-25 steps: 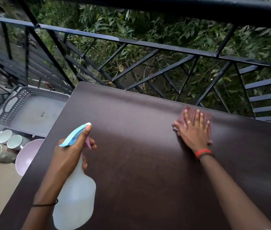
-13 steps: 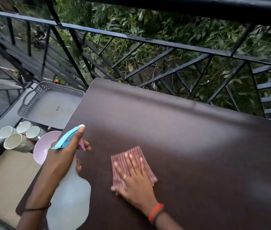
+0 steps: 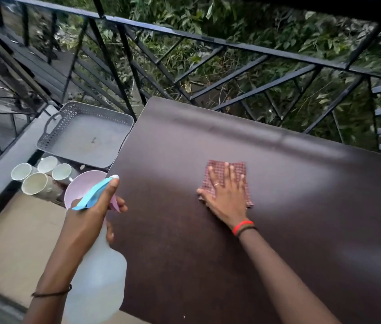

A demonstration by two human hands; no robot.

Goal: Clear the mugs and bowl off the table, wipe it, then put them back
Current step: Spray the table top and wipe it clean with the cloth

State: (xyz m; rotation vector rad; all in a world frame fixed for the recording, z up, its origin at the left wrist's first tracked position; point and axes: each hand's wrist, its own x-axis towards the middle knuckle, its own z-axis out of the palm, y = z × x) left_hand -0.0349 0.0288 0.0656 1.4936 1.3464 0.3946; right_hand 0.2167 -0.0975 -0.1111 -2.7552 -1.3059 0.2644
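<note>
The dark brown table point(image 3: 278, 230) fills the middle and right of the view, with nothing on it but a reddish checked cloth point(image 3: 241, 170). My right hand point(image 3: 225, 191) presses flat on that cloth with fingers spread. My left hand point(image 3: 91, 213) grips the neck of a translucent spray bottle point(image 3: 98, 284) with a blue trigger head, over the table's left edge. Several white mugs point(image 3: 36, 183) and a pink bowl point(image 3: 81, 184) stand on the floor to the left of the table; the bowl is partly hidden behind my left hand.
A grey perforated plastic tray point(image 3: 84, 139) lies on the floor beyond the mugs. A black metal railing point(image 3: 208, 43) runs along the far side of the table, with green foliage behind it. Beige floor shows at the lower left.
My right hand slid the cloth from the far middle of the table down towards me and to the left, then back out to the middle. My left hand kept holding the spray bottle.
</note>
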